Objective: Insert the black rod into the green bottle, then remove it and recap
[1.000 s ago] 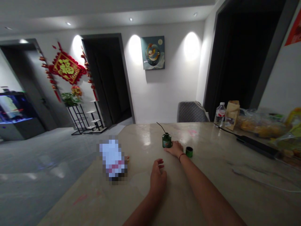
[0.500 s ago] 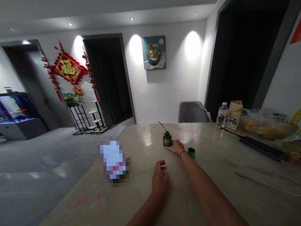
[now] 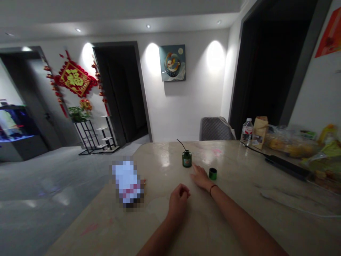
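Observation:
A small dark green glass bottle [image 3: 187, 160] with a label stands upright on the table, and one thin black stick leans out of its neck. Just to its right and nearer to me, my right hand [image 3: 200, 176] has its fingers stretched out, holding nothing, with the fingertips close beside the bottle. A short green ring-shaped cap [image 3: 212, 174] sits on the tabletop to the right of that hand. Closer to me, my left hand [image 3: 179, 200] rests with its fingers curled in loosely and nothing visible in them.
The marble-look table [image 3: 154, 220] bears a blurred-out bright object [image 3: 127, 183] at left. On the right lie a black power strip [image 3: 287, 167], a water bottle [image 3: 247, 131], a paper bag [image 3: 259, 132] and plastic bags of food [image 3: 290, 144]. A grey chair [image 3: 216, 128] stands behind.
My right hand has let go of the green bottle and drawn back slightly toward me. The fingers of my left hand have curled in. The view has shifted a little.

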{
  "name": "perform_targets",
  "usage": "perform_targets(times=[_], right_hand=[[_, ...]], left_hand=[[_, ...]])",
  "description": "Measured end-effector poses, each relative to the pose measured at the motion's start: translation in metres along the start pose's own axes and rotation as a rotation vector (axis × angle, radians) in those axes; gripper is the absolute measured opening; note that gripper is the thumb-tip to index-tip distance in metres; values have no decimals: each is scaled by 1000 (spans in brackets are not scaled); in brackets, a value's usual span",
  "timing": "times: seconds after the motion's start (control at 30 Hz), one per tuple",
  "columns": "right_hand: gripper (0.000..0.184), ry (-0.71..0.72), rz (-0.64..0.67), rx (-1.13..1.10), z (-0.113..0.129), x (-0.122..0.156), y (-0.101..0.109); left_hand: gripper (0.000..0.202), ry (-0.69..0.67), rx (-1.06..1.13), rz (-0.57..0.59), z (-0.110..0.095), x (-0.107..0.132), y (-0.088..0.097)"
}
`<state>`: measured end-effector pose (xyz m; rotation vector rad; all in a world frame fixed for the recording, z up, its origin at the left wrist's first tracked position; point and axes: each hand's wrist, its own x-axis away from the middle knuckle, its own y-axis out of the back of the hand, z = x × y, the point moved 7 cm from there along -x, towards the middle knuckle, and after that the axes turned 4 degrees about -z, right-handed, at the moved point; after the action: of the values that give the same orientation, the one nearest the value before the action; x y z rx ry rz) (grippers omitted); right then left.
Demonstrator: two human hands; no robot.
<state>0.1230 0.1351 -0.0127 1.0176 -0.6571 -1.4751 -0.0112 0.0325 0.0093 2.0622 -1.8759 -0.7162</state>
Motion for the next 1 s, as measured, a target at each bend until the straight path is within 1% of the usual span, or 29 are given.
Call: perform_targets(times=[0.03,0.07,0.13,0.2,0.23,0.33,0.43,0.5,0.57,0.63,0.67,0.7,0.77,0.83,0.87,0.93,1.0], right_hand=[[62,62,7,-12,2,6,2],[62,124,13,-23,4,12,4],[63,224,17,-23,9,26,11],[64,279,8,32,13,39,19],[64,307,3,78,17,45,22],[64,390,15,269,28,64,28],[69,393,62,414,30,79,30],[74,367,106,413,26,86,32],[77,346,161,359,23,87,33],[74,319,196,273,22,79,37],[68,300,194,219,23,72,41],[63,269,157,163,24,61,48],[57,193,71,66,28,34,62],[45,144,-44,-53,35,5,78],[42,99,-102,-90,37,-9,85],[39,25,-188,-121,41,-34,94],[39,-15,-194,-84,45,-55,95]], left_hand=[[27,-18,-85,17,-2,-1,3],[35,-63,-201,31,-5,-2,7],[51,-143,-477,30,-11,-5,16],[64,-157,-704,126,-8,-7,17],[68,-131,-777,150,-4,-8,18],[73,-114,-855,221,2,-9,15],[70,-191,-824,239,-1,-6,10],[68,-222,-812,240,-2,-4,8],[69,-221,-812,240,-3,-3,8],[66,-201,-808,225,-2,-3,9],[61,-191,-796,215,-2,-4,9],[54,-181,-783,205,-1,-4,10],[41,-174,-762,201,2,-5,10],[32,-192,-763,219,4,-5,8],[28,-207,-775,237,6,-5,6],[22,-238,-804,273,8,-4,4],[22,-244,-816,289,9,-5,3]])
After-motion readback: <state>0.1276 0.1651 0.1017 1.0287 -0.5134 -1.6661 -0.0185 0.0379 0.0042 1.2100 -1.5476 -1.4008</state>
